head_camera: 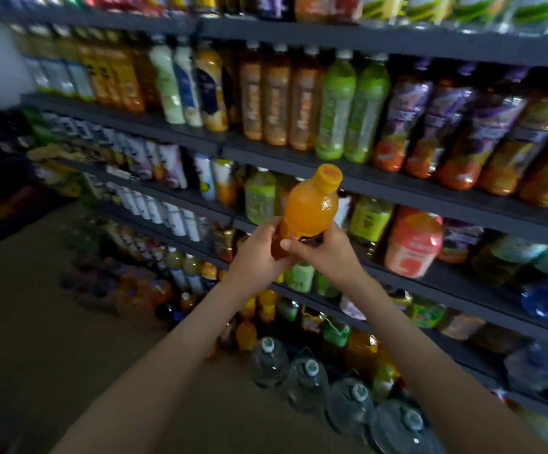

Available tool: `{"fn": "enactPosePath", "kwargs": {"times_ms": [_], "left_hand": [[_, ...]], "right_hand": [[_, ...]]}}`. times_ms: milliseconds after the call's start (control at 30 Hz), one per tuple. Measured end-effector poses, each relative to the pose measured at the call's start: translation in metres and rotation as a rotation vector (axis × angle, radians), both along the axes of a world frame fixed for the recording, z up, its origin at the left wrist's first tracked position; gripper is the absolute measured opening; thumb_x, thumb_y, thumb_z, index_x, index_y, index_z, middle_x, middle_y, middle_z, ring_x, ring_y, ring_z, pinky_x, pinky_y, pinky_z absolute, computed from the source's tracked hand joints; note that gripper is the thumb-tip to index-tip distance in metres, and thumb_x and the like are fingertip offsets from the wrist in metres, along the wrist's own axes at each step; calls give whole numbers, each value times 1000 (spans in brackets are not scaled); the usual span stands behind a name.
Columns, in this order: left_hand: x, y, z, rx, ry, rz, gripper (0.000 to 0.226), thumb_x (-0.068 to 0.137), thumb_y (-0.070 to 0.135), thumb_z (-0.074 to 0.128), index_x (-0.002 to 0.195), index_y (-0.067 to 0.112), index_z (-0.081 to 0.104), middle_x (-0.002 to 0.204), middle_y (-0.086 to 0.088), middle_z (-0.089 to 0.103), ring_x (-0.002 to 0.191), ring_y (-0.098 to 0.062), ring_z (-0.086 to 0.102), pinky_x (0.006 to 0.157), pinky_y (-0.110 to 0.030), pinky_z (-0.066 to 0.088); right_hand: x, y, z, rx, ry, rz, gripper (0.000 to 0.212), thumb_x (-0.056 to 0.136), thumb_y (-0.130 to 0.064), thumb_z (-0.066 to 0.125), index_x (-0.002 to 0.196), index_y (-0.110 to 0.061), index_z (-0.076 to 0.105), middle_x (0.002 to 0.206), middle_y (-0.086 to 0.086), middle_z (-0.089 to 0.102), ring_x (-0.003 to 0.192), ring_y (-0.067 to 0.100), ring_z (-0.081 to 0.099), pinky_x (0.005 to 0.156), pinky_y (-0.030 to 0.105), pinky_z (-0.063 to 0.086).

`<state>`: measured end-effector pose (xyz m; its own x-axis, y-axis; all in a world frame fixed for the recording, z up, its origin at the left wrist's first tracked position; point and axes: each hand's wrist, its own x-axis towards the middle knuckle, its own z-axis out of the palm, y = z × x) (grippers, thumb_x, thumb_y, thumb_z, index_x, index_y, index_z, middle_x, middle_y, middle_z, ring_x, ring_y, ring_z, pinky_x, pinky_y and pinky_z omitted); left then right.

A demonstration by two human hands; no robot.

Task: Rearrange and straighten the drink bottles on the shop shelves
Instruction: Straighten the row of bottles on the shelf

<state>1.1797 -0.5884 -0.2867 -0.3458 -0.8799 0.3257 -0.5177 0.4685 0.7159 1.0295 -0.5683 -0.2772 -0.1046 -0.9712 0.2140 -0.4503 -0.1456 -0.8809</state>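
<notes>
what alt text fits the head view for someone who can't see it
A person's left hand and right hand grip the lower half of an orange drink bottle with a yellow cap, held up before dark shop shelves packed with colourful bottles. Large clear water jugs stand on the floor.

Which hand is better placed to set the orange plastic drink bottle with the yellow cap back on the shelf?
Probably the right. The right hand holds the orange plastic drink bottle on the side toward the dark shelf, thumb across its front; the left hand holds the aisle side.
</notes>
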Motion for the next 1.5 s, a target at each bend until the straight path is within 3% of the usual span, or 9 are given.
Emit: {"fn": "enactPosePath", "kwargs": {"times_ms": [67, 200, 367, 567, 700, 900, 1067, 1267, 1500], "left_hand": [[44, -26, 10, 56, 10, 25, 66, 77, 40, 75, 133, 19, 47, 113, 6, 51, 101, -4, 47, 80, -17, 37], [148, -90, 27, 116, 51, 87, 77, 71, 47, 78, 137, 23, 46, 128, 5, 54, 113, -8, 52, 94, -26, 45], [233, -160, 59, 140, 63, 102, 60, 75, 38, 77, 128, 26, 52, 122, 9, 60, 110, -8, 55, 94, -32, 48], [307, -247, 69, -6, 21, 115, 68, 83, 34, 71, 142, 27, 37, 134, 12, 51, 118, -5, 48, 92, -21, 41], [345, -314, 68, -90, 40, 128, 62, 88, 29, 66, 142, 24, 37, 135, 9, 51, 121, -7, 49, 101, -35, 44], [386, -427, 68, -176, -63, 171, 72, 91, 31, 60, 149, 31, 18, 152, 9, 31, 137, -5, 29, 111, -27, 30], [399, -503, 55, -275, -70, 190, 61, 96, 28, 51, 149, 28, 20, 148, 2, 31, 133, -10, 31, 91, -4, 25], [378, -581, 46, -304, 0, 126, 64, 93, 28, 56, 147, 16, 24, 141, -8, 40, 127, -22, 43, 94, -23, 38], [361, -618, 35, -234, 40, 13, 65, 93, 33, 57, 144, 8, 26, 140, -12, 40, 129, -26, 41, 97, -36, 43]], "right_hand": [[31, -27, 17, 32, 18, 119, 53, 72, -41, 79, 113, -18, 54, 109, -1, 62, 99, 10, 59, 88, 33, 50], [122, -98, 44, 29, 26, 272, 41, 77, -24, 77, 110, -21, 52, 97, -16, 59, 86, -7, 56, 69, 4, 43], [213, -174, 65, -103, 15, 256, 38, 74, -32, 79, 105, -24, 58, 93, -11, 63, 84, 0, 59, 65, 6, 42], [288, -263, 68, -183, -72, 223, 36, 76, -27, 78, 102, -27, 54, 90, -21, 58, 83, -7, 54, 64, 1, 40], [338, -334, 68, -264, -84, 189, 41, 75, -31, 78, 109, -26, 55, 97, -13, 59, 82, -9, 54, 67, 1, 42], [377, -440, 67, -341, -186, 5, 36, 73, -27, 80, 102, -22, 59, 91, -11, 64, 82, -10, 58, 70, 6, 44], [374, -497, 61, -345, -110, -227, 38, 76, -31, 77, 106, -19, 57, 94, -8, 61, 80, -4, 54, 69, 0, 39], [367, -535, 41, -299, 16, -514, 45, 76, -29, 77, 109, -5, 59, 98, 6, 67, 85, 12, 60, 64, -1, 38], [369, -565, 57, -131, 14, -700, 65, 78, -34, 76, 128, -8, 44, 109, 7, 64, 98, 20, 61, 73, 25, 46]]}}
